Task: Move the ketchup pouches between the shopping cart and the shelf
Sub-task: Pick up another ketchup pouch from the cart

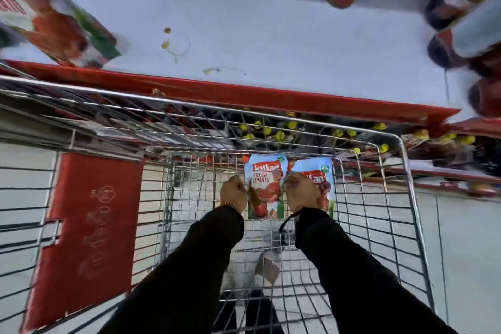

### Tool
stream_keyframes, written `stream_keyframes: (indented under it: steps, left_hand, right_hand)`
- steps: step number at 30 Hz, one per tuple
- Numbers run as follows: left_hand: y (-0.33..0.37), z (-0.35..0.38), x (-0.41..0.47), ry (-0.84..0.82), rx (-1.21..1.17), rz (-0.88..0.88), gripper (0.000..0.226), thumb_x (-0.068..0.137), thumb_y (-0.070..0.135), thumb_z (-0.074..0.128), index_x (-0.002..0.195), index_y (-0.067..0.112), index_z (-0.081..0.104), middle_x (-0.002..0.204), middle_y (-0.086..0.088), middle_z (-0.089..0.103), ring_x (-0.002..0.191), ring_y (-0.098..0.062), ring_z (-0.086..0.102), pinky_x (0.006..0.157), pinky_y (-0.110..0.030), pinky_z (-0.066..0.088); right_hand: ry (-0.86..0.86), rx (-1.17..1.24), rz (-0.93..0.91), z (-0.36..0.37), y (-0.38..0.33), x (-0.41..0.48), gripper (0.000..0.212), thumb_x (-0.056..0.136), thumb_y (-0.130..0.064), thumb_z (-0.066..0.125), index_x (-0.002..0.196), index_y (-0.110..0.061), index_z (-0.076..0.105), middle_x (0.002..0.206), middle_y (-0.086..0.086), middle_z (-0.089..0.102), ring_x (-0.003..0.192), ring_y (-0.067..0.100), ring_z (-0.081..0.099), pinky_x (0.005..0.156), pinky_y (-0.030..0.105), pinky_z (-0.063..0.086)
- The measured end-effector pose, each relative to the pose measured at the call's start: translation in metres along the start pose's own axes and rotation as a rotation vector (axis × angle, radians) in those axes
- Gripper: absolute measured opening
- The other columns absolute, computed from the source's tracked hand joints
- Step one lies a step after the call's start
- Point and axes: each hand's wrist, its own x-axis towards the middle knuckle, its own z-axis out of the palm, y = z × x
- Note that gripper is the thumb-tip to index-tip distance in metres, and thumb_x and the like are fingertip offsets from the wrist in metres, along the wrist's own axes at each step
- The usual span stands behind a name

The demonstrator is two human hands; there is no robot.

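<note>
Fingers (235,180) of our left hand (233,194) and right hand (301,192) each pinch a ketchup pouch (264,190), second pouch (324,176), inside the wire shopping cart (393,198), frame centre, below the shelf (271,35).

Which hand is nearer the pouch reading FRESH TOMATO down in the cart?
Left. The left hand sits against the left edge of the FRESH TOMATO pouch; the right hand is beside its right edge, over the other pouch.

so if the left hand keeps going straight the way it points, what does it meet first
Probably the cart's front wire wall, just beyond the left hand; the left ketchup pouch lies beside that line. Depth is unclear.
</note>
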Motion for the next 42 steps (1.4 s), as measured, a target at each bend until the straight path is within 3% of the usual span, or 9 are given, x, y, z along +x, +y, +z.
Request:
stream_keyframes:
  steps: [6, 12, 16, 21, 26, 30, 35, 38, 42]
  left_hand:
    - [-0.004, 0.008, 0.014, 0.004, -0.034, -0.138, 0.029, 0.092, 0.01, 0.047, 0.115, 0.009, 0.065, 0.121, -0.015, 0.069, 0.111, -0.033, 0.064, 0.096, -0.036, 0.053]
    - [-0.009, 0.016, 0.005, 0.113, -0.195, -0.125, 0.029, 0.096, 0.016, 0.049, 0.117, 0.018, 0.069, 0.115, -0.013, 0.072, 0.108, -0.031, 0.065, 0.087, -0.029, 0.047]
    - [-0.005, 0.013, -0.002, 0.077, -0.337, -0.16, 0.03, 0.099, 0.023, 0.046, 0.118, 0.017, 0.069, 0.119, -0.009, 0.071, 0.112, -0.028, 0.063, 0.082, -0.023, 0.039]
    - [-0.01, 0.012, 0.003, 0.004, -0.451, -0.159, 0.029, 0.098, 0.017, 0.044, 0.092, 0.024, 0.071, 0.123, -0.014, 0.068, 0.115, -0.037, 0.062, 0.095, -0.045, 0.053]
    - [-0.014, 0.005, -0.01, 0.033, -0.452, -0.158, 0.027, 0.094, 0.02, 0.054, 0.112, 0.01, 0.071, 0.123, -0.012, 0.069, 0.115, -0.031, 0.062, 0.103, -0.041, 0.049]
    - [-0.022, -0.004, -0.015, -0.02, -0.724, -0.122, 0.009, 0.085, 0.012, 0.067, 0.092, 0.012, 0.073, 0.102, -0.018, 0.071, 0.098, -0.031, 0.065, 0.085, -0.041, 0.057]
    - [0.004, -0.044, -0.055, -0.011, -0.663, 0.003, 0.019, 0.091, 0.003, 0.058, 0.105, 0.004, 0.07, 0.112, -0.021, 0.069, 0.103, -0.031, 0.064, 0.1, -0.044, 0.05]
    - [0.011, -0.064, -0.078, 0.095, -0.751, 0.051, 0.014, 0.085, -0.002, 0.065, 0.096, 0.003, 0.073, 0.117, -0.03, 0.066, 0.108, -0.039, 0.064, 0.096, -0.056, 0.051]
    - [0.021, -0.094, -0.11, 0.132, -0.739, 0.134, 0.027, 0.082, 0.0, 0.069, 0.108, -0.007, 0.067, 0.099, -0.015, 0.071, 0.092, -0.023, 0.068, 0.092, -0.047, 0.055]
  right_hand:
    - [-0.08, -0.006, 0.048, 0.018, 0.009, 0.014, 0.035, 0.09, -0.033, 0.046, 0.104, -0.012, 0.07, 0.115, 0.019, 0.069, 0.109, 0.039, 0.061, 0.095, 0.04, 0.047]
    - [0.001, 0.133, -0.07, 0.016, 0.013, 0.004, 0.022, 0.094, -0.019, 0.056, 0.083, -0.013, 0.073, 0.072, 0.002, 0.071, 0.067, 0.018, 0.062, 0.067, 0.027, 0.047]
    - [-0.051, 0.275, -0.139, 0.015, 0.021, -0.009, 0.017, 0.093, -0.016, 0.06, 0.09, -0.008, 0.075, 0.074, -0.007, 0.064, 0.071, 0.008, 0.058, 0.071, 0.023, 0.043]
    - [-0.129, 0.446, -0.073, 0.01, 0.026, -0.024, 0.017, 0.093, -0.015, 0.059, 0.099, -0.009, 0.074, 0.088, -0.001, 0.072, 0.087, 0.018, 0.068, 0.088, 0.047, 0.057]
    - [-0.159, 0.477, -0.042, 0.004, 0.028, -0.034, 0.021, 0.093, -0.02, 0.06, 0.107, -0.009, 0.071, 0.102, 0.008, 0.075, 0.101, 0.028, 0.069, 0.091, 0.057, 0.055]
    - [-0.032, 0.526, -0.018, -0.003, 0.021, -0.046, 0.021, 0.092, -0.02, 0.062, 0.104, -0.007, 0.072, 0.07, -0.02, 0.065, 0.082, 0.014, 0.064, 0.093, 0.058, 0.054]
    - [0.083, 0.521, -0.089, -0.019, -0.005, -0.068, 0.011, 0.09, -0.02, 0.064, 0.088, -0.02, 0.075, 0.048, -0.021, 0.059, 0.061, 0.007, 0.056, 0.082, 0.054, 0.059]
    - [0.095, 0.502, -0.107, -0.033, -0.022, -0.09, 0.017, 0.09, -0.021, 0.065, 0.098, -0.012, 0.076, 0.067, -0.015, 0.071, 0.063, 0.018, 0.062, 0.076, 0.051, 0.061]
    - [0.065, 0.632, -0.065, -0.051, -0.044, -0.121, 0.021, 0.089, -0.012, 0.065, 0.107, -0.003, 0.071, 0.102, 0.012, 0.073, 0.084, 0.023, 0.07, 0.081, 0.047, 0.06]
